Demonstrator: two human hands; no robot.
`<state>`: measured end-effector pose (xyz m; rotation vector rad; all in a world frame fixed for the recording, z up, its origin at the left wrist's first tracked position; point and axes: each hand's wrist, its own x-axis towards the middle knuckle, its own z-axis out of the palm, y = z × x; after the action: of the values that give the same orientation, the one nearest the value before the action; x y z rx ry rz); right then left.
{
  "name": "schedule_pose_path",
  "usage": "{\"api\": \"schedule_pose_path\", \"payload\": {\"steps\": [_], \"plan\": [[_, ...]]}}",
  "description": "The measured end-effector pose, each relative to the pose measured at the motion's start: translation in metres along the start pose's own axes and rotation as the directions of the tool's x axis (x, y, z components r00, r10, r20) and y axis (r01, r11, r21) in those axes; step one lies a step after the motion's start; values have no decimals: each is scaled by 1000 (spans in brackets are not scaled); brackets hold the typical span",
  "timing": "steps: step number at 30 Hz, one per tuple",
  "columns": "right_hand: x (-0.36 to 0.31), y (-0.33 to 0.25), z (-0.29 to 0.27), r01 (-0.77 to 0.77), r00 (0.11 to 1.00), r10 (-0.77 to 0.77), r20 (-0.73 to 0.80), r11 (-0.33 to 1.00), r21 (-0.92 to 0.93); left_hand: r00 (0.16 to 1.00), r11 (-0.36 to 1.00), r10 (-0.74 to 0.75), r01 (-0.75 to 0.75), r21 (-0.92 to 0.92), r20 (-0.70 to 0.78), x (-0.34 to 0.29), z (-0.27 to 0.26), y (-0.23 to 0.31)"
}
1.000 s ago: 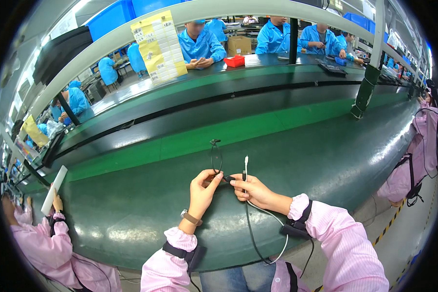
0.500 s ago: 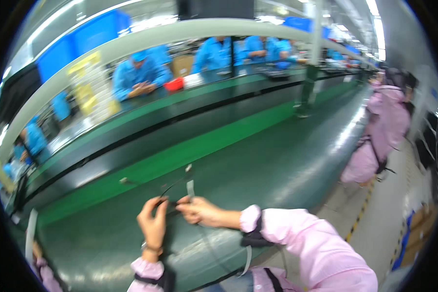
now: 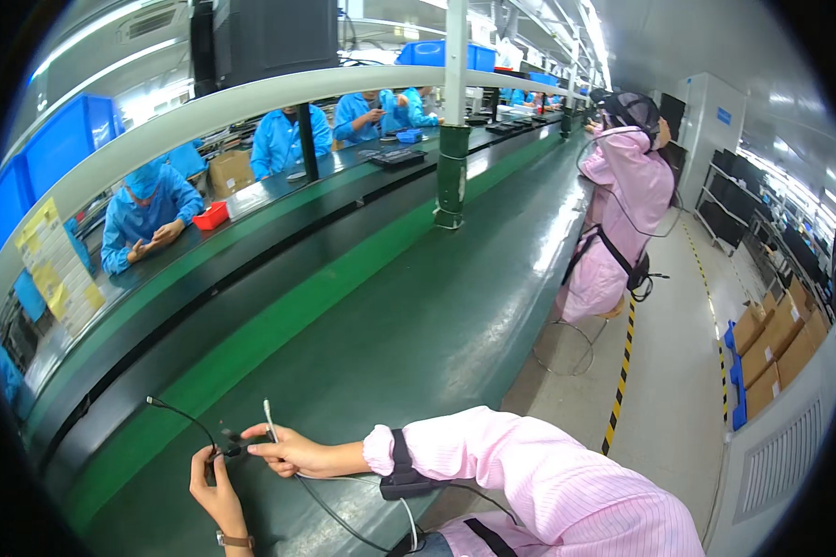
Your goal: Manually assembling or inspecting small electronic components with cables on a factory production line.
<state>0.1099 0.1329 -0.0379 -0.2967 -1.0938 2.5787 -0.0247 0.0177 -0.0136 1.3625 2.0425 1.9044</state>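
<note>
My left hand (image 3: 215, 490) is closed in a pinch on a thin black cable (image 3: 188, 415) above the near end of the green bench. That cable's loose end, with a small plug, points up and to the far left. My right hand (image 3: 293, 453) comes in from the right, its thumb and fingertips closed at a small dark piece (image 3: 233, 446) between the two hands. The exact shape of this piece is too blurred to tell. A whitish cable end (image 3: 267, 413) sticks up from between my right fingers, and a grey cord (image 3: 330, 513) hangs below that hand.
The green bench (image 3: 372, 343) runs away to the far right, with a post (image 3: 450, 176) on it. A person in pink (image 3: 627, 186) sits along its right edge. Across it, people in blue (image 3: 153, 213) work near a red bin (image 3: 211, 216). Cardboard boxes (image 3: 776, 339) stand right.
The view has swung to the right, so the bench and people appear farther left. Both hands stay close together at the dark piece, and the black cable now points more to the left.
</note>
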Motion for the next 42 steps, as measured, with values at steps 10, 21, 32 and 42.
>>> {"api": "schedule_pose_path", "payload": {"steps": [10,21,32,42], "plan": [[-6,-9,2,-14,993,17,113,1000,-25,995,999,-1,6,-45,103,0,3,8],[-1,-10,3,-69,997,71,34,996,-51,896,902,-234,345,-260,377,-3,3,-20],[-3,-11,9,-25,995,25,-92,1000,8,816,920,-180,337,-199,550,-5,0,-13],[0,-11,1,93,981,-76,-180,992,84,825,932,-187,321,-170,534,-6,2,-24]]}}
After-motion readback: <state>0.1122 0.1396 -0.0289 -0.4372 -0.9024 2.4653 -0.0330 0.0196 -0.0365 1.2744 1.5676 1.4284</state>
